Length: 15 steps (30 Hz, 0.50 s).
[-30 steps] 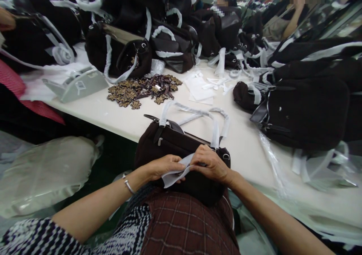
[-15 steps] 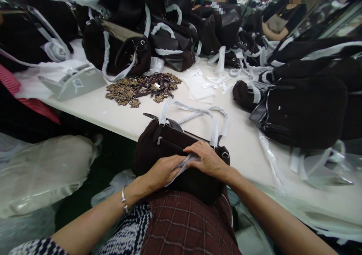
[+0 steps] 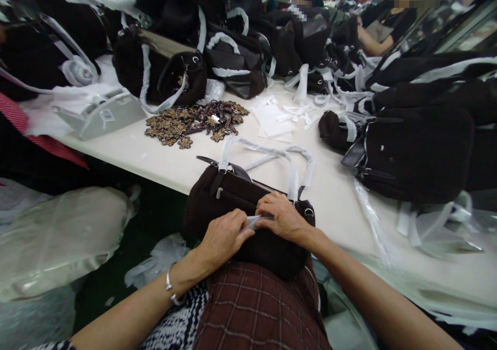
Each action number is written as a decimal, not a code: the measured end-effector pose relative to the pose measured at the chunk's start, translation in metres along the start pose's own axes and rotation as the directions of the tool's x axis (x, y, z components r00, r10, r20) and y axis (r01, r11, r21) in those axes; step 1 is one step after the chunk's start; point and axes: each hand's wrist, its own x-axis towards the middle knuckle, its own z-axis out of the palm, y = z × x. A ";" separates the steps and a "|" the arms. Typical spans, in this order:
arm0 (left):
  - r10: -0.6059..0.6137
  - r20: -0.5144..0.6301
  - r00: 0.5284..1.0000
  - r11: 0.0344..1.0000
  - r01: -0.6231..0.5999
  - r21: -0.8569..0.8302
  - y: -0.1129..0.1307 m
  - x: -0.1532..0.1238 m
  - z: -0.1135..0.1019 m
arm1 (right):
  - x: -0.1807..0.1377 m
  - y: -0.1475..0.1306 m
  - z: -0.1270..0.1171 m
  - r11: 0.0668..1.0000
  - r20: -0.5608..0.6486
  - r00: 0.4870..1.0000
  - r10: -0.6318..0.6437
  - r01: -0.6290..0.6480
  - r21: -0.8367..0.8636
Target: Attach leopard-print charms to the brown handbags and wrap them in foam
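Observation:
A dark brown handbag (image 3: 217, 205) leans against the edge of the white table (image 3: 163, 161), resting on my lap. Its handles (image 3: 295, 169) are wrapped in white paper. My left hand (image 3: 225, 234) and my right hand (image 3: 281, 216) lie on the bag's front side, fingers closed on a small white strip of paper (image 3: 254, 221) pinched between them. Most of the strip is hidden under the fingers.
A pile of brown flower-shaped charms (image 3: 194, 122) lies mid-table, with a grey tape dispenser (image 3: 101, 114) to its left and white paper scraps (image 3: 279, 117) to the right. Many dark handbags (image 3: 411, 153) crowd the far and right sides. Clear plastic bags (image 3: 58, 236) lie at lower left. Other people sit at the far end.
The white paper strip, loose and hanging before, is now folded small between my fingers. My left hand has slid up and right on the bag towards my right hand.

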 end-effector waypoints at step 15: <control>-0.030 0.469 0.883 0.588 0.395 -0.706 -0.025 0.011 0.018 | 0.006 -0.004 0.004 0.967 -0.100 0.974 0.205 -0.217 -0.133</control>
